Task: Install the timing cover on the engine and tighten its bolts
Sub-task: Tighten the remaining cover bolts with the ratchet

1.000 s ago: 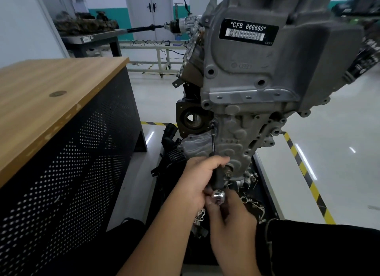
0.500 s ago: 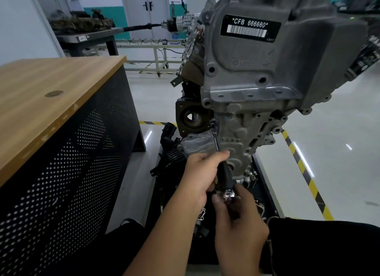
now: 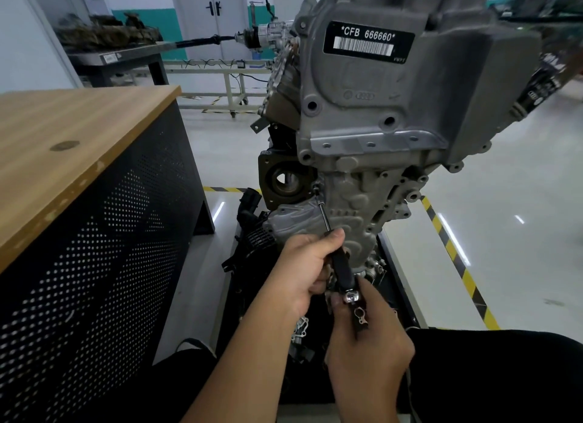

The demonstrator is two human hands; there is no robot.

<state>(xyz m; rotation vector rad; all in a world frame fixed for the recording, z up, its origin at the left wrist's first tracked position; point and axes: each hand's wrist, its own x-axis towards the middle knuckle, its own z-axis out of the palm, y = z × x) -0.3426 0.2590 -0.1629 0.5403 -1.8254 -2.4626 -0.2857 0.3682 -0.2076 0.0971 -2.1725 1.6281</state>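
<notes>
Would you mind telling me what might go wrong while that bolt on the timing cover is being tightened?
The driver leans at a slant toward the bolt on the timing cover, so its tip may slip out and round the head. The left hand grips near the shaft and could hit the casting if it slips.

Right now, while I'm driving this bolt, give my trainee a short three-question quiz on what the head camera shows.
1. True or false: the slim black-handled driver has its tip at a bolt on the left edge of the grey cast-aluminium timing cover.
2. Which hand grips the driver's handle? A left hand B right hand
3. Fill in: the black barcode label reads CFB ____.

Key: 1 true; 2 A; 3 666660
</notes>
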